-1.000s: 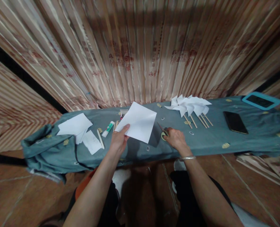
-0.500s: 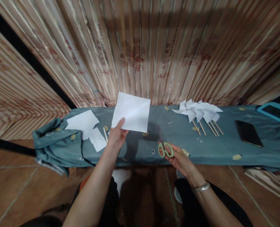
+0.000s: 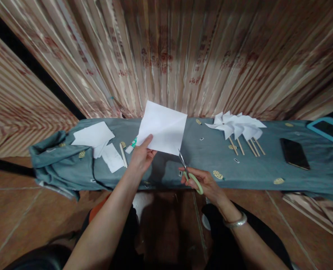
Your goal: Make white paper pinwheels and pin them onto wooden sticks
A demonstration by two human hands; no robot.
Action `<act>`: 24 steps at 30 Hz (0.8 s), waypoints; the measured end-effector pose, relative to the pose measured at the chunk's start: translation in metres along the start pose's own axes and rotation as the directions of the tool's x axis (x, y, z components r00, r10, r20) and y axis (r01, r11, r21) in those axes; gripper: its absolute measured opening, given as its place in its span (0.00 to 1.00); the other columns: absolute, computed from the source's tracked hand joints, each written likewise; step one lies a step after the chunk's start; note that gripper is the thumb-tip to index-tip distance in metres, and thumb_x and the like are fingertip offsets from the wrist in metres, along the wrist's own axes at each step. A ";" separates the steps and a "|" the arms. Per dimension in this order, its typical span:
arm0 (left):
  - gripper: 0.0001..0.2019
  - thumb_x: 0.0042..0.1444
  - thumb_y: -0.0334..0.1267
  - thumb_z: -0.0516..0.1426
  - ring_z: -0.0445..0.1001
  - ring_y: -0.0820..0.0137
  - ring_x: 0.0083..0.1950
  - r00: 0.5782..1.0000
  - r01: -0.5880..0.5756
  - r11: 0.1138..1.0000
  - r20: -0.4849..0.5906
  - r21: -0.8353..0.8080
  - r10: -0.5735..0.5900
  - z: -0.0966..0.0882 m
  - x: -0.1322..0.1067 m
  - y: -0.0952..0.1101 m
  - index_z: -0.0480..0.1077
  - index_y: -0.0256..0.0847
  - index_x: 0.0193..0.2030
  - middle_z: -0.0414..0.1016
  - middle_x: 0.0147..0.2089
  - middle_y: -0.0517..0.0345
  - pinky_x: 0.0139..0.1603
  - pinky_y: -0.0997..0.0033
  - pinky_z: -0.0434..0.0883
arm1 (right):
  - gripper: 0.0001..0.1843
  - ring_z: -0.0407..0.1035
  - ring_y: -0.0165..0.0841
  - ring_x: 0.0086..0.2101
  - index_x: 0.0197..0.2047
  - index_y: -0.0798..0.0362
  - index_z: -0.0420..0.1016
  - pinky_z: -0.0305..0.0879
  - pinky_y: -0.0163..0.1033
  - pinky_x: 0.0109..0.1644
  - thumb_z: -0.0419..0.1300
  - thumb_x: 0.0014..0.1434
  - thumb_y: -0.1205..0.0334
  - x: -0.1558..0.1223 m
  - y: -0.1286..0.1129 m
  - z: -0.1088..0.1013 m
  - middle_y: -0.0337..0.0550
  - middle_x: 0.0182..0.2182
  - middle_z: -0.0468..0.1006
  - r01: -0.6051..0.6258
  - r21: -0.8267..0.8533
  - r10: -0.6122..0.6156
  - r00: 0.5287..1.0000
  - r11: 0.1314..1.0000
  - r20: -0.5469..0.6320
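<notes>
A square sheet of white paper [image 3: 165,127] is pinched at its lower left by my left hand [image 3: 142,155], thumb on top, and held above the cloth. Faint creases show on it. My right hand [image 3: 205,183] is closed around the green handles of a pair of scissors [image 3: 193,180]. The blade tips point up and left, right at the sheet's lower right corner; whether they touch the paper I cannot tell.
Several paper pinwheels [image 3: 236,125] on sticks lie right of centre, beside a dark phone [image 3: 294,153] and a blue-framed device [image 3: 327,129]. White paper sheets [image 3: 93,134], a white stick [image 3: 123,155] and a green-and-white tube [image 3: 132,144] lie left on the green cloth [image 3: 166,180].
The scissors have moved left and turned, so their tips now meet the paper's lower right corner. My left hand and the sheet have shifted slightly right in view.
</notes>
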State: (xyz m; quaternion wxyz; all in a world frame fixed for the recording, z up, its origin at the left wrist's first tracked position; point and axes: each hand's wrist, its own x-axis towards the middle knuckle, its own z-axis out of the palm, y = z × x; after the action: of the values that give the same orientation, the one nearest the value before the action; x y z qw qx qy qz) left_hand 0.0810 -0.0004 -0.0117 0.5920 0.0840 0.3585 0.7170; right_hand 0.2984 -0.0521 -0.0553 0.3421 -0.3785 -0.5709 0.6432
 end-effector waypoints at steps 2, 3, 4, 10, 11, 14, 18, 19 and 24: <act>0.13 0.57 0.22 0.58 0.82 0.70 0.40 1.000 0.021 1.000 0.008 0.012 -0.022 0.001 -0.002 -0.005 0.75 0.35 0.47 0.83 0.38 0.54 0.52 0.70 0.76 | 0.34 0.66 0.29 0.30 0.52 0.52 0.79 0.64 0.36 0.35 0.68 0.47 0.39 0.000 0.002 -0.001 0.41 0.30 0.77 0.003 -0.026 -0.003 1.000 1.000 0.002; 0.12 0.57 0.22 0.58 0.82 0.70 0.41 0.999 0.032 0.999 0.011 0.021 -0.032 0.002 -0.003 -0.006 0.75 0.35 0.46 0.83 0.37 0.54 0.52 0.70 0.76 | 0.34 0.66 0.29 0.30 0.52 0.53 0.78 0.64 0.36 0.35 0.68 0.48 0.40 0.001 0.003 -0.002 0.41 0.30 0.77 0.007 -0.033 -0.007 1.000 0.999 0.000; 0.12 0.57 0.22 0.58 0.82 0.70 0.41 0.999 0.042 0.999 0.014 0.029 -0.043 0.003 -0.004 -0.008 0.75 0.35 0.46 0.83 0.37 0.54 0.52 0.70 0.76 | 0.34 0.66 0.29 0.30 0.52 0.53 0.78 0.64 0.36 0.35 0.68 0.48 0.40 0.001 0.004 -0.003 0.41 0.30 0.76 0.010 -0.035 -0.010 1.000 0.999 -0.004; 0.11 0.57 0.21 0.57 0.81 0.70 0.42 0.998 0.061 0.997 0.005 0.035 -0.062 0.007 -0.006 -0.012 0.76 0.35 0.43 0.82 0.35 0.56 0.54 0.70 0.74 | 0.33 0.65 0.29 0.30 0.52 0.52 0.79 0.64 0.34 0.33 0.68 0.49 0.40 0.001 0.006 -0.009 0.42 0.31 0.76 0.008 -0.039 -0.009 1.000 0.999 -0.014; 0.11 0.57 0.21 0.58 0.81 0.70 0.41 0.998 0.062 0.997 0.003 0.036 -0.062 0.007 -0.006 -0.012 0.76 0.35 0.43 0.82 0.35 0.56 0.54 0.70 0.74 | 0.33 0.65 0.29 0.30 0.52 0.52 0.78 0.64 0.35 0.33 0.67 0.49 0.40 0.001 0.006 -0.009 0.42 0.31 0.76 0.009 -0.043 -0.010 1.000 0.999 -0.013; 0.10 0.56 0.22 0.59 0.81 0.70 0.41 0.998 0.058 0.998 0.012 0.038 -0.059 0.006 -0.005 -0.013 0.76 0.35 0.43 0.83 0.37 0.54 0.54 0.69 0.74 | 0.33 0.66 0.29 0.30 0.53 0.52 0.78 0.65 0.35 0.34 0.67 0.50 0.40 0.001 0.007 -0.010 0.42 0.31 0.76 0.012 -0.048 -0.013 1.000 0.999 -0.013; 0.11 0.53 0.22 0.61 0.81 0.69 0.41 0.998 0.062 0.997 0.014 0.048 -0.063 0.006 -0.006 -0.014 0.76 0.34 0.43 0.83 0.39 0.53 0.54 0.68 0.74 | 0.32 0.66 0.29 0.30 0.52 0.52 0.79 0.65 0.35 0.33 0.67 0.49 0.40 0.000 0.007 -0.010 0.42 0.31 0.76 0.008 -0.040 -0.009 1.000 0.999 -0.027; 0.11 0.53 0.22 0.61 0.81 0.69 0.41 0.998 0.067 0.996 0.008 0.051 -0.067 0.006 -0.006 -0.014 0.76 0.34 0.43 0.83 0.38 0.53 0.54 0.68 0.74 | 0.32 0.66 0.29 0.30 0.51 0.52 0.79 0.65 0.35 0.33 0.68 0.49 0.40 0.000 0.007 -0.010 0.42 0.31 0.76 0.007 -0.036 -0.008 0.999 0.999 -0.032; 0.11 0.55 0.22 0.59 0.81 0.70 0.42 0.997 0.073 0.995 0.013 0.063 -0.074 0.006 -0.006 -0.013 0.76 0.36 0.43 0.83 0.37 0.54 0.55 0.68 0.74 | 0.31 0.65 0.28 0.28 0.50 0.51 0.80 0.66 0.34 0.33 0.70 0.47 0.42 0.001 0.008 -0.009 0.41 0.29 0.76 -0.008 -0.007 0.008 0.999 1.000 -0.043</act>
State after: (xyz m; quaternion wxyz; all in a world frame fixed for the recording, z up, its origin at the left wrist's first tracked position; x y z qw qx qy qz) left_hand 0.0959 -0.0027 -0.0138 0.6177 0.0948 0.3790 0.6826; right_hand 0.3060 -0.0478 -0.0638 0.3503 -0.3957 -0.5641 0.6344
